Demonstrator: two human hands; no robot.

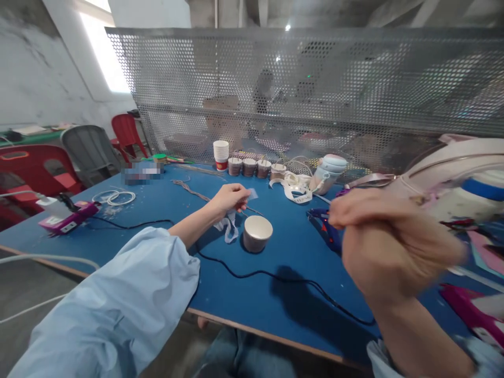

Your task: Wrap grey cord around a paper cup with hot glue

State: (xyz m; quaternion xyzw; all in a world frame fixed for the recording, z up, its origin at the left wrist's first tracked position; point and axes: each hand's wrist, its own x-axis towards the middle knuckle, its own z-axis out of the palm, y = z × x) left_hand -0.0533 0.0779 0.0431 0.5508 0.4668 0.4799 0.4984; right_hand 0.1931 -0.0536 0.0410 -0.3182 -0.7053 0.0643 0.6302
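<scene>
My left hand (230, 198) is closed in a pinch on a sheer white ribbon (252, 194). More of the pale strip hangs below the hand and lies loosely on the blue table (236, 291). Just right of it stands a small cup (257, 236) with a pale top and darker side, touched by neither hand. My right hand (394, 241) is raised close to the camera, slightly blurred, its fingers curled together. Whatever they may hold is hidden. Behind its fingertips, a blue hot glue gun (325, 226) with a red trigger rests on the table.
Several small cups (249, 168) line the back beside stacked paper cups (221, 152). A white ribbon coil (297, 189) and a pale bottle (328, 173) stand right of them. A black cord (255, 273) crosses the table. A purple power strip (69, 218) lies left; perforated metal panelling (315, 84) rises behind.
</scene>
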